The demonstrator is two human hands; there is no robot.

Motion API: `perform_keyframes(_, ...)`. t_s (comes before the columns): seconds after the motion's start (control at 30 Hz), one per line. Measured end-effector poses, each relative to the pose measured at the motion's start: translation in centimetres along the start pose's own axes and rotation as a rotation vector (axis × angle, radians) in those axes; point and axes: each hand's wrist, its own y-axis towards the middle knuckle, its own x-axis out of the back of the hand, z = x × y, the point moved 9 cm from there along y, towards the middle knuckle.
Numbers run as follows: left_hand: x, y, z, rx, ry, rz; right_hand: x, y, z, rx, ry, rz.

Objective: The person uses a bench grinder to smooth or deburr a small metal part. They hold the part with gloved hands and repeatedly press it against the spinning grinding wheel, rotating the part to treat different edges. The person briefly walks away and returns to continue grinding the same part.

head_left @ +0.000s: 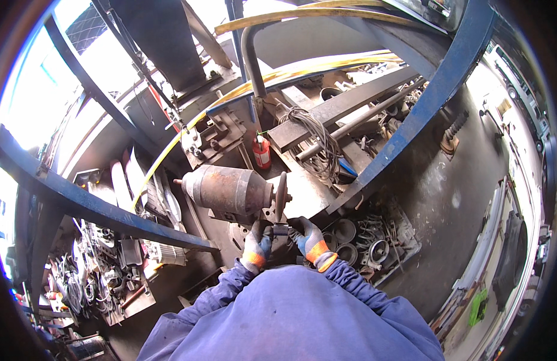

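In grey-and-blue gloves with orange cuffs, both my hands meet just below the grinding wheel (281, 195). A small dark metal piece (281, 230) spans the gap between them. My left hand (255, 243) is closed on its left end, and my right hand (310, 242) is closed on its right end. The piece lies right at the wheel's near edge; whether it touches the wheel I cannot tell. The wheel sits upright on the right end of a rusty, barrel-shaped grinder motor (221, 189). My fingertips are partly hidden in shadow.
Blue steel beams (404, 129) (119, 213) slant past on both sides. A red bottle (261, 151) stands behind the motor, near a coiled cable (311, 144) and a long metal bar (344, 108). Scrap parts (101, 271) pile at left; metal rings (345, 253) lie beside my right hand.
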Motion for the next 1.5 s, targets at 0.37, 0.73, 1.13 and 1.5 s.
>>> perform_keyframes(0.37, -0.3, 0.0, 1.9, 0.034, -0.079, -0.010, -0.7, 0.7, -0.1, 0.166, 0.032, 0.002)
perform_keyframes(0.73, 0.1, 0.2, 1.9, -0.029, -0.018, -0.040, -1.1, 0.6, -0.9, -0.052, 0.054, 0.083)
perform_keyframes(1.13, 0.0, -0.1, 1.4, 0.048, -0.075, 0.034, -1.2, 0.0, -2.0, -0.060, 0.109, 0.088)
perform_keyframes(1.5, 4.0, -5.9, -6.5, 0.083, -0.316, 0.332, -3.8, -5.9, 8.3, -0.248, 0.403, 0.392)
